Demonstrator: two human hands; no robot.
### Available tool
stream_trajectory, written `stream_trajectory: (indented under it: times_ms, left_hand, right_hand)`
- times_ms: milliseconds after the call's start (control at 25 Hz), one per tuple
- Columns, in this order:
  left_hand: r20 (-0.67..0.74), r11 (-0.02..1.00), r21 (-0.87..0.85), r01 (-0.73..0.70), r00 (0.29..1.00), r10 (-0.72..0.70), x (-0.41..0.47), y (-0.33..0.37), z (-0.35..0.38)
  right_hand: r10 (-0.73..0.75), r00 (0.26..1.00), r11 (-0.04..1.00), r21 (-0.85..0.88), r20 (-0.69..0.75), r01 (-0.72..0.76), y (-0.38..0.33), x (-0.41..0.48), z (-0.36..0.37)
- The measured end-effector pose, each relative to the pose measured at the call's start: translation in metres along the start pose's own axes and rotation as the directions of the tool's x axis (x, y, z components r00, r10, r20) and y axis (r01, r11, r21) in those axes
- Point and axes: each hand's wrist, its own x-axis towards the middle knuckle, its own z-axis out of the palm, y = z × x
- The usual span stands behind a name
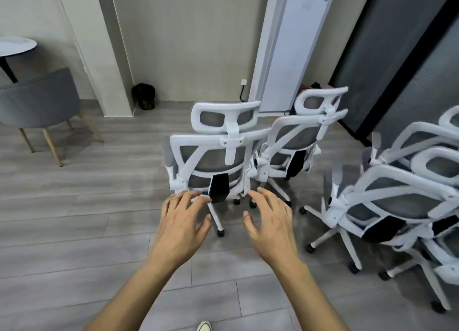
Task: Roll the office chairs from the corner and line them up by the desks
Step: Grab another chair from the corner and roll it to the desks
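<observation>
Head view: you look down along both bare forearms, stretched forward over a grey plank floor (74, 231) toward white-framed office chairs.
Left hand (182, 219): palm down, fingers spread wide and relaxed, holding nothing; its fingertips lie level with the lower left of the backrest frame.
Right hand (269, 219): the same pose, fingers splayed, holding nothing; its fingertips lie near the lower right of that frame.
Contact: you cannot tell whether either hand touches the frame.
Nearest chair (216, 157): straight ahead of your hands, back turned to you, upright, grey mesh, headrest on top, castors on the floor between and just beyond your hands.
Second chair (298, 137): just beside the nearest chair on its right, further back, also back to you; their frames look close enough to touch.
Right-side chairs (397, 201): packed tight at the right edge, bases overlapping, partly cut off by the frame.
Container: black bin (144, 96) against the far wall beside a pillar; its contents are too dark to tell.
Open room: bare floor spreads to your left and behind the nearest chair's base toward you.
Left edge: grey armchair (39, 102) on wooden legs, round worktop (15, 46) behind it.
Far and right edges: white panel (293, 45) leaning on the wall behind the second chair; dark-framed glass partition (397, 57) behind the right-side chairs.
Bottom edge: toe of a pale shoe (204, 326).
</observation>
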Motion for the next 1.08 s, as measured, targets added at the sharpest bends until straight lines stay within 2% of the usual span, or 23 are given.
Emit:
stream_trajectory:
  times_ms: [320, 560, 680, 800, 840, 920, 1080]
  left_hand:
    - [0.042, 0.996, 0.064, 0.057, 0.997, -0.06, 0.184, -0.031, 0.071]
    - [-0.054, 0.946, 0.156, 0.284, 0.959, -0.279, 0.299, -0.065, 0.119]
    - [0.027, 0.909, 0.218, 0.355, 0.929, -0.369, 0.342, -0.081, 0.162]
    - [0.093, 0.857, 0.19, 0.479, 0.86, -0.501, 0.356, -0.094, 0.195]
    - [0.056, 0.843, 0.173, 0.51, 0.849, -0.525, 0.352, -0.097, 0.202]
    - [-0.011, 0.811, 0.243, 0.533, 0.837, -0.547, 0.347, -0.096, 0.215]
    - [-0.045, 0.746, 0.258, 0.614, 0.779, -0.626, 0.338, -0.06, 0.222]
  right_hand:
    - [0.005, 1.0, 0.999, 0.039, 0.023, -0.006, 0.093, 0.196, 0.059]
    - [-0.124, 0.979, 0.991, 0.061, 0.161, 0.116, 0.165, 0.326, 0.115]
    - [-0.156, 0.955, 0.988, 0.026, 0.254, 0.154, 0.214, 0.38, 0.157]
    - [-0.231, 0.901, 0.968, -0.005, 0.367, 0.25, 0.26, 0.417, 0.198]
    - [-0.286, 0.88, 0.952, 0.012, 0.38, 0.305, 0.27, 0.421, 0.206]
    - [-0.395, 0.847, 0.914, 0.054, 0.357, 0.403, 0.283, 0.426, 0.216]
    - [-0.457, 0.805, 0.888, 0.146, 0.378, 0.436, 0.305, 0.445, 0.216]
